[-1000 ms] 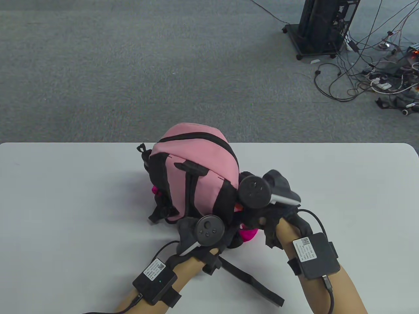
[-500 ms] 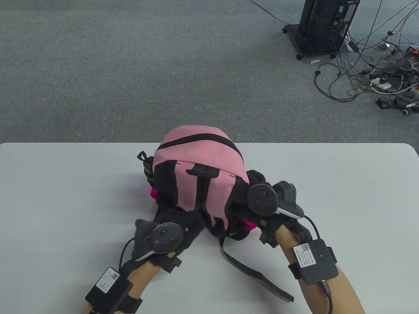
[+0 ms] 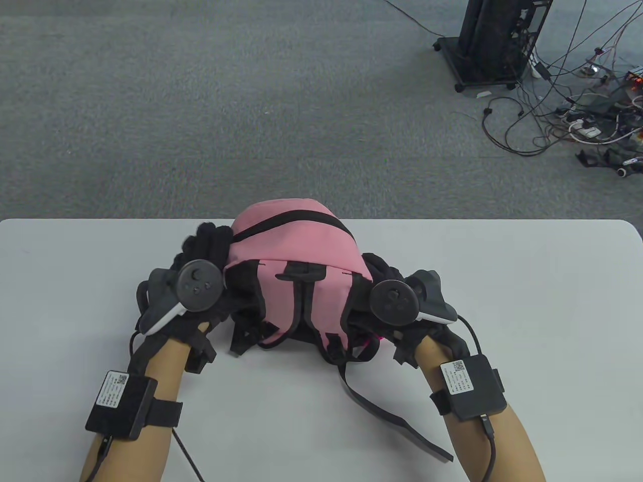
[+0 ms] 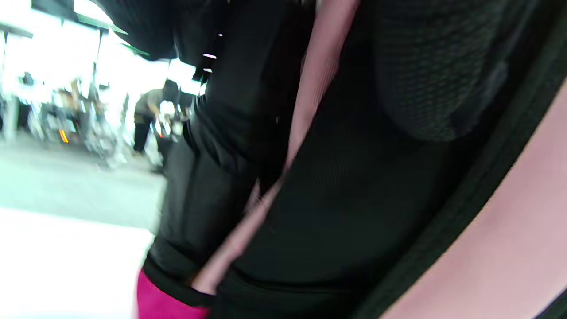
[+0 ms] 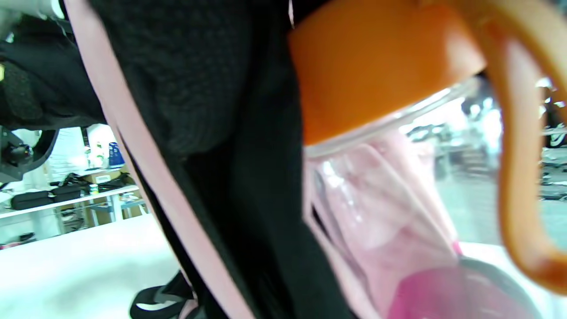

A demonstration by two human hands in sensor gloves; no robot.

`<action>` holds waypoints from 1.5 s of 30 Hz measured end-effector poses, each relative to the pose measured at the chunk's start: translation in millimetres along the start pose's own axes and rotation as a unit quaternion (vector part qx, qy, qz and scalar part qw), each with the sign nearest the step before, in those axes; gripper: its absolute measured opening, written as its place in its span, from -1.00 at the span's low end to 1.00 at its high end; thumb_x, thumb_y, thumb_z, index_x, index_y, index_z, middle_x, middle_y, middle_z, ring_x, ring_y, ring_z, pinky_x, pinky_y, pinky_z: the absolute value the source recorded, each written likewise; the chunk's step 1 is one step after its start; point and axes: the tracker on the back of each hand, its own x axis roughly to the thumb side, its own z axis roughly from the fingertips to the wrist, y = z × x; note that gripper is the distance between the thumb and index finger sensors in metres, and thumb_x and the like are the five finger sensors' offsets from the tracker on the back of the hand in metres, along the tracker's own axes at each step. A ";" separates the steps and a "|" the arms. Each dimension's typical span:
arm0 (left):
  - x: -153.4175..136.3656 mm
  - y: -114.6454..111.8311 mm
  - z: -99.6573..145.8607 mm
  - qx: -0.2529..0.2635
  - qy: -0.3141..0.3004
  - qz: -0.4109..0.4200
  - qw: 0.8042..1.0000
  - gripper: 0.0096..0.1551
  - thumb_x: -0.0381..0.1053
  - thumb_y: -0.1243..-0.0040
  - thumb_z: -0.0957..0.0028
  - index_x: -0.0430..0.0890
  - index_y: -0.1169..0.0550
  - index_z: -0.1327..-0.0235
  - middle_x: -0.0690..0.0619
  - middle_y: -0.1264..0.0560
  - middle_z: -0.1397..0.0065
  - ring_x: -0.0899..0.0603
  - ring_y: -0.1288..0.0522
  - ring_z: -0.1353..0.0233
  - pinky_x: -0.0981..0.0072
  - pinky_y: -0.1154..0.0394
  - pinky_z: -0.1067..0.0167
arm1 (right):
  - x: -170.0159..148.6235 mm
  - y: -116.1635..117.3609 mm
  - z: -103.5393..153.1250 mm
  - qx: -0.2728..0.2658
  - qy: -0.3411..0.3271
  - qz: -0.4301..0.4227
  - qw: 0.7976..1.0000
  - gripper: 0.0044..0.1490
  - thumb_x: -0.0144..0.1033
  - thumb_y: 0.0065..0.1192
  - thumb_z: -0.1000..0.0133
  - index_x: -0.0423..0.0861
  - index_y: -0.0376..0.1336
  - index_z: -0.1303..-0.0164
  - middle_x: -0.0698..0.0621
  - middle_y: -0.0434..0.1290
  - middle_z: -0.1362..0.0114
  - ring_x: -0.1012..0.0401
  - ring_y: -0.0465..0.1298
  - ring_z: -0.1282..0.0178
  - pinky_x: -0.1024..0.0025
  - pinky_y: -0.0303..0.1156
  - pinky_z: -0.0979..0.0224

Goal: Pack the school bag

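Packing near done: pink-and-black fabric backpack (image 3: 294, 261) zipped, far worktop (image 3: 502, 301) edge; left hand (image 3: 201, 281), right hand (image 3: 397, 296) clasp its sides.

bag: black mesh panel (image 4: 354, 199) with pink trim (image 4: 310, 79) fills the frame, blurred
bottom edge: magenta patch (image 4: 164, 301)
left: white desk (image 4: 66, 266)

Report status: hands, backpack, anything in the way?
Left hand and right hand press the sides of the pink backpack, one each. Backpack upright on the table. Orange-lidded bottle against it. One strap trails loose.
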 end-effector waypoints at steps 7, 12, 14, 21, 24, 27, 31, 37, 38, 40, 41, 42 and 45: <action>20.5 -7.5 -1.9 0.093 0.027 -0.098 0.990 0.20 0.38 -0.40 0.13 -0.34 -0.33 -0.59 -0.12 -0.66 -0.38 -0.42 -0.70 -0.30 -0.18 -0.71 -0.15 | -25.1 12.7 -3.8 0.039 0.093 0.098 0.990 0.11 -0.10 0.49 0.00 -0.11 -0.03 -0.66 -0.46 -0.09 -0.73 -0.51 0.07 -0.64 -0.49 0.57 -0.30; 26.4 -11.6 -1.5 0.124 0.002 -0.090 0.988 -0.26 0.28 -0.38 0.01 -0.24 -0.66 -0.21 -0.07 -0.82 -0.09 -0.37 -0.77 -0.11 -0.15 -0.77 0.05 | -32.2 15.2 -13.3 0.010 0.118 0.077 0.990 -0.02 -0.21 0.53 0.02 -0.11 0.11 -0.58 -0.42 0.00 -0.72 -0.49 0.14 -0.63 -0.48 0.58 -0.29; 30.2 -13.4 -2.0 0.128 -0.002 -0.083 0.988 -0.39 0.24 -0.39 -0.03 -0.19 -0.70 -0.11 -0.07 -0.83 -0.06 -0.38 -0.76 -0.08 -0.18 -0.75 0.09 | -37.2 18.3 -19.0 0.004 0.142 0.079 0.987 -0.04 -0.22 0.50 0.01 -0.10 0.11 -0.58 -0.38 -0.02 -0.74 -0.49 0.12 -0.65 -0.49 0.53 -0.32; 29.4 -13.3 -11.7 0.108 0.042 -0.085 0.990 -0.19 0.32 -0.37 0.01 -0.18 -0.59 -0.34 -0.04 -0.78 -0.16 -0.35 -0.73 -0.18 -0.14 -0.72 -0.01 | -49.8 18.8 -25.2 -0.017 0.153 0.073 0.985 0.06 -0.18 0.54 0.04 -0.10 0.05 -0.61 -0.25 -0.01 -0.77 -0.40 0.05 -0.72 -0.46 0.37 -0.50; 23.4 -11.7 -11.6 0.108 0.059 -0.075 0.990 -0.07 0.35 -0.37 0.04 -0.17 -0.48 -0.48 -0.06 -0.71 -0.32 -0.35 -0.70 -0.26 -0.15 -0.70 -0.08 | -45.6 12.8 -20.0 -0.022 0.137 0.087 0.986 0.22 -0.12 0.58 0.08 -0.23 -0.05 -0.63 -0.27 0.02 -0.76 -0.35 0.07 -0.72 -0.35 0.34 -0.55; 21.2 -4.6 -1.2 0.082 0.059 -0.050 0.994 0.26 0.36 -0.43 0.09 -0.21 -0.15 -0.70 -0.20 -0.44 -0.66 -0.47 -0.51 -0.53 -0.31 -0.54 -0.36 | -46.7 -4.6 -6.9 -0.002 0.129 0.083 0.988 0.39 0.01 0.52 0.07 -0.38 -0.20 -0.65 -0.44 -0.12 -0.76 -0.49 -0.18 -0.68 -0.56 0.06 -0.55; 24.2 21.7 23.4 0.097 0.029 -0.068 0.993 0.33 0.37 -0.44 0.10 -0.22 -0.07 -0.73 -0.29 -0.23 -0.79 -0.57 -0.23 -0.69 -0.47 -0.32 -0.51 | -49.1 -41.3 20.5 -0.022 0.125 0.103 0.987 0.39 0.09 0.44 0.03 -0.38 -0.22 -0.66 -0.46 -0.13 -0.77 -0.51 -0.24 -0.67 -0.60 -0.03 -0.53; 53.5 48.0 91.0 0.183 -0.084 -0.140 0.969 0.20 0.35 -0.29 -0.01 -0.13 -0.06 -0.76 -0.29 -0.07 -0.85 -0.55 0.01 -0.76 -0.53 -0.08 -0.57 | -16.6 -79.7 75.2 -0.084 0.081 0.121 0.986 0.19 0.08 0.09 -0.12 -0.42 -0.24 -0.65 -0.53 -0.13 -0.75 -0.52 -0.19 -0.66 -0.57 0.00 -0.52; 56.3 46.7 99.0 0.182 -0.098 -0.144 0.968 0.19 0.36 -0.27 -0.02 -0.13 -0.06 -0.76 -0.29 -0.06 -0.85 -0.54 0.02 -0.76 -0.54 -0.06 -0.57 | -11.3 -79.9 81.9 -0.088 0.074 0.118 0.986 0.21 0.11 0.09 -0.12 -0.41 -0.25 -0.66 -0.53 -0.14 -0.74 -0.52 -0.18 -0.66 -0.58 -0.01 -0.52; 61.8 39.8 118.4 0.182 -0.115 -0.164 0.963 0.18 0.38 -0.23 -0.03 -0.13 -0.05 -0.76 -0.30 -0.04 -0.85 -0.55 0.07 -0.76 -0.56 -0.01 -0.55 | 2.1 -76.6 98.3 -0.097 0.063 0.117 0.986 0.25 0.17 0.09 -0.11 -0.39 -0.27 -0.67 -0.53 -0.16 -0.74 -0.52 -0.20 -0.66 -0.59 -0.04 -0.51; 64.1 33.6 129.7 0.180 -0.122 -0.183 0.959 0.19 0.40 -0.21 -0.03 -0.14 -0.04 -0.77 -0.31 -0.02 -0.85 -0.56 0.09 -0.75 -0.57 0.00 -0.55 | 10.0 -72.9 107.6 -0.100 0.055 0.117 0.987 0.26 0.18 0.08 -0.11 -0.38 -0.28 -0.67 -0.53 -0.17 -0.74 -0.52 -0.20 -0.65 -0.59 -0.06 -0.50; 65.6 26.9 138.9 0.177 -0.127 -0.196 0.956 0.20 0.41 -0.18 -0.03 -0.14 -0.03 -0.77 -0.31 -0.01 -0.85 -0.56 0.11 -0.75 -0.57 0.01 -0.54 | 16.6 -68.9 115.2 -0.102 0.048 0.117 0.987 0.26 0.19 0.08 -0.11 -0.38 -0.29 -0.68 -0.53 -0.18 -0.74 -0.52 -0.20 -0.65 -0.59 -0.07 -0.50; 66.0 8.1 157.4 0.154 -0.130 -0.216 0.955 0.22 0.45 -0.11 -0.04 -0.16 0.01 -0.78 -0.33 0.05 -0.85 -0.57 0.16 -0.73 -0.60 0.05 -0.53 | 32.0 -55.5 133.2 -0.104 0.034 0.111 0.988 0.28 0.22 0.07 -0.10 -0.36 -0.31 -0.68 -0.52 -0.19 -0.75 -0.51 -0.21 -0.66 -0.61 -0.09 -0.48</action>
